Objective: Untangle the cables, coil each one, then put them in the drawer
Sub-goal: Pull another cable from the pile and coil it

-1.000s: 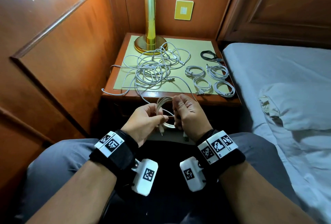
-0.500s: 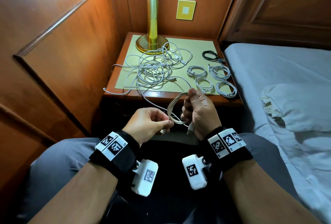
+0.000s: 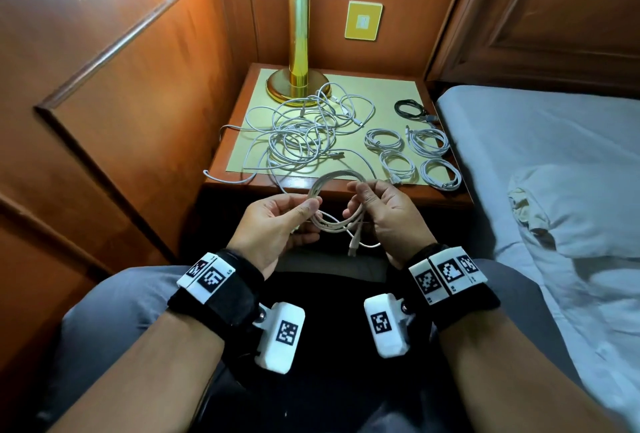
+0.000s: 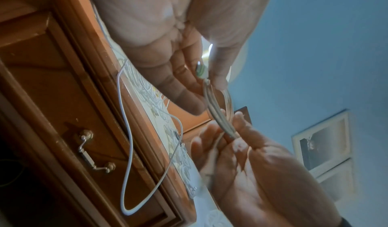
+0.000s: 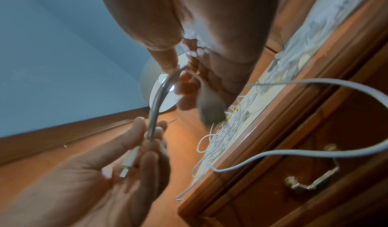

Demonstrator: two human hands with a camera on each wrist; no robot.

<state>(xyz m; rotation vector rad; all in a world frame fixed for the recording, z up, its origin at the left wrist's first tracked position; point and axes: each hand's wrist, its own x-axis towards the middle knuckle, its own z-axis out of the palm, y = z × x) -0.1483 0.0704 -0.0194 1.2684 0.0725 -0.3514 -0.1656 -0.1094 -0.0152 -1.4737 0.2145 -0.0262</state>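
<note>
A white cable coil (image 3: 333,204) hangs between my hands in front of the nightstand. My left hand (image 3: 311,206) pinches its left side between thumb and forefinger. My right hand (image 3: 358,191) grips its right side, and one plug (image 3: 353,247) dangles below. In the left wrist view the strands (image 4: 218,114) run from my left hand (image 4: 206,85) to my right hand (image 4: 231,131). In the right wrist view a USB plug (image 5: 128,162) lies in my left palm. A tail leads up to the tangled white cables (image 3: 301,134) on top. The drawer (image 4: 69,114) is closed.
Several coiled white cables (image 3: 412,155) and a black coil (image 3: 410,109) lie on the right of the nightstand (image 3: 346,190). A brass lamp (image 3: 298,51) stands at the back. Wood panelling is on the left, and the bed (image 3: 554,155) on the right. The drawer handle (image 5: 310,179) is metal.
My left hand has risen and taken the coil's left side. My right hand has turned palm-up, so the coil now spreads wide between both hands.
</note>
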